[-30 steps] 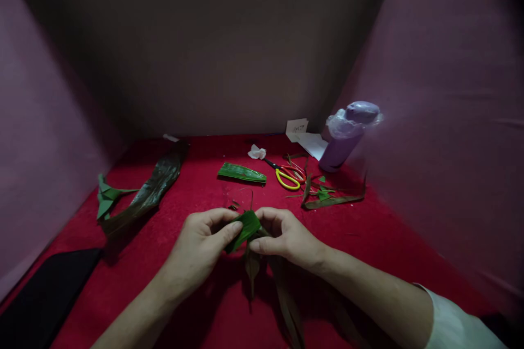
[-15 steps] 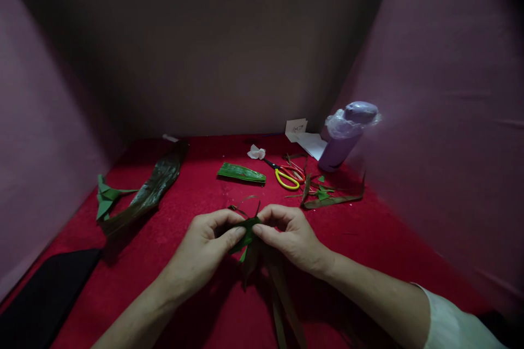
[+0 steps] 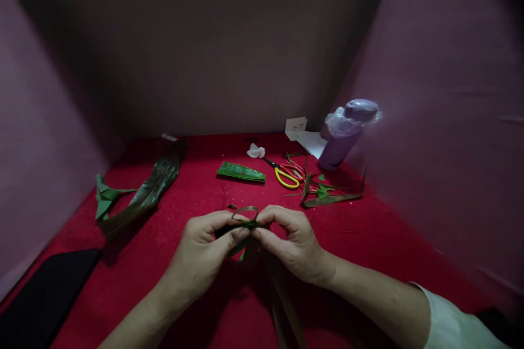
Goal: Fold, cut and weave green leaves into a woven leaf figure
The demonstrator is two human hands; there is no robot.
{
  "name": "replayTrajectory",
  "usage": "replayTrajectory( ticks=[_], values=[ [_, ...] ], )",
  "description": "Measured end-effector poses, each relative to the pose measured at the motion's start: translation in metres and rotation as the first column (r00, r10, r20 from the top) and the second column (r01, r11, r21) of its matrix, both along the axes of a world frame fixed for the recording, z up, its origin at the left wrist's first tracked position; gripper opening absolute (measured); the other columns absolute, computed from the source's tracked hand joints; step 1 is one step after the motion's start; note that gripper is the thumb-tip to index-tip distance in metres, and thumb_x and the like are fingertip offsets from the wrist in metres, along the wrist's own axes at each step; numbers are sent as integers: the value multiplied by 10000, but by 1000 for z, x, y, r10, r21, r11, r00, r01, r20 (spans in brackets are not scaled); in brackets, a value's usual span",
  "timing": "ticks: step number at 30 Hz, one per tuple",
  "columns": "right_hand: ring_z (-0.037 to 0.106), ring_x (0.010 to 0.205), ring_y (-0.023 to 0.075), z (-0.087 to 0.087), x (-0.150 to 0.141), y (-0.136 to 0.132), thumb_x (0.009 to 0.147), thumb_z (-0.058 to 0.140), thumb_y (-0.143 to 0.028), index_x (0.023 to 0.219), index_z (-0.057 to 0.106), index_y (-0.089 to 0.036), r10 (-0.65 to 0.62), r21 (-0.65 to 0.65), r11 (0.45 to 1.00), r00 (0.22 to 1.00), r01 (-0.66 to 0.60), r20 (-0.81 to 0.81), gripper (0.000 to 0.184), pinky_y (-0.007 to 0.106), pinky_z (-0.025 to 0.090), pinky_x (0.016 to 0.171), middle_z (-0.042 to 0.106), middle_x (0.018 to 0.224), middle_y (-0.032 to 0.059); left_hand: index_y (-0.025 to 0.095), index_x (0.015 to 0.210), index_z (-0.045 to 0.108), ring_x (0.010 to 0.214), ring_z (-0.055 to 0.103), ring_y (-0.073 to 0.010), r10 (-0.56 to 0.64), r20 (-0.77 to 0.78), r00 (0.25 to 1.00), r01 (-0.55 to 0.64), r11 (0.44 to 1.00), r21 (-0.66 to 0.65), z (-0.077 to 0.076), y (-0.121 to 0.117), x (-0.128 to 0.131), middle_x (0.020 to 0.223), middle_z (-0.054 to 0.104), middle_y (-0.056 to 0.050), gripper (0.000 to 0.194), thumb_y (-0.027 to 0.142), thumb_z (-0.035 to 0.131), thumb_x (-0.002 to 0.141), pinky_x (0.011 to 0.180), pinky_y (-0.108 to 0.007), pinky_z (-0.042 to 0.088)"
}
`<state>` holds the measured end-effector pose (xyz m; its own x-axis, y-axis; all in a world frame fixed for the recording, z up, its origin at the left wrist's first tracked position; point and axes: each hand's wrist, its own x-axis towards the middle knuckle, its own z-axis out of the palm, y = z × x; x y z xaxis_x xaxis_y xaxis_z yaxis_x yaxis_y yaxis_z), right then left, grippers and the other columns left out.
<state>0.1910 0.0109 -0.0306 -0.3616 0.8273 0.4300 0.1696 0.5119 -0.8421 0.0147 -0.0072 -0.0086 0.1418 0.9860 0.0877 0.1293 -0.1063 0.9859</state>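
Observation:
Between both hands, low in the middle of the view, is a folded green leaf piece (image 3: 236, 250) with a thin brown loop standing above it. My left hand (image 3: 203, 242) pinches its left side between thumb and forefinger. From the right, my right hand (image 3: 289, 240) pinches it the same way, and the two thumbs almost touch. Long brownish leaf strips (image 3: 282, 294) hang down below my right hand. Much of the leaf piece is hidden behind the fingers. Beyond the hands, a cut green leaf (image 3: 240, 171) lies flat on the red cloth (image 3: 196, 180).
Scissors (image 3: 284, 172) with red and yellow handles lie past the hands, beside leaf scraps (image 3: 323, 191) and crumpled white tissue (image 3: 256, 151). A purple bottle (image 3: 341, 144) and white papers (image 3: 311, 143) stand back right. Left are a long leaf (image 3: 153, 188) and a black flat object (image 3: 49, 294).
The leaf piece has tilted between my fingers, so less of its green face shows. The brown loop now stands up more plainly, and my thumbs are closer together.

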Motion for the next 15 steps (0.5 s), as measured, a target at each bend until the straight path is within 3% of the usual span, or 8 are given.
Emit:
replayTrajectory(
  ticks=[4, 7, 11, 15],
  values=[
    [575, 664, 133, 2, 0, 0, 820, 595, -232, 794, 622, -177, 6, 22, 1000, 999, -5, -33, 67, 253, 450, 656, 630, 728, 24, 219, 788, 738, 709, 629, -148, 36, -140, 989, -11, 985, 174, 2, -3, -1, 761, 711, -12, 112, 224, 626, 780, 651, -222, 480],
    [590, 678, 141, 4, 1, 0, 816, 611, -252, 810, 633, -182, 28, -20, 999, 998, -29, -52, 73, 256, 460, 658, 651, 735, 25, 198, 760, 721, 664, 619, -148, 37, -215, 976, 10, 977, 215, 4, -4, 0, 718, 694, -19, 130, 242, 605, 799, 617, -226, 473],
    [594, 666, 138, 3, 1, 0, 818, 609, -269, 787, 637, -183, 84, -108, 990, 994, -92, -77, 96, 261, 464, 657, 655, 720, 18, 194, 757, 710, 656, 613, -151, 52, -219, 974, -4, 978, 211, 5, -5, 0, 709, 682, -22, 137, 264, 600, 802, 606, -226, 471],
    [585, 635, 125, -3, 0, 0, 821, 607, -295, 767, 623, -176, 115, -234, 960, 979, -154, -171, 132, 246, 461, 607, 640, 691, 7, 189, 739, 706, 612, 583, -141, 41, -143, 989, -23, 992, 127, 1, -6, -1, 680, 659, -16, 144, 287, 613, 788, 558, -220, 458]
  ],
)
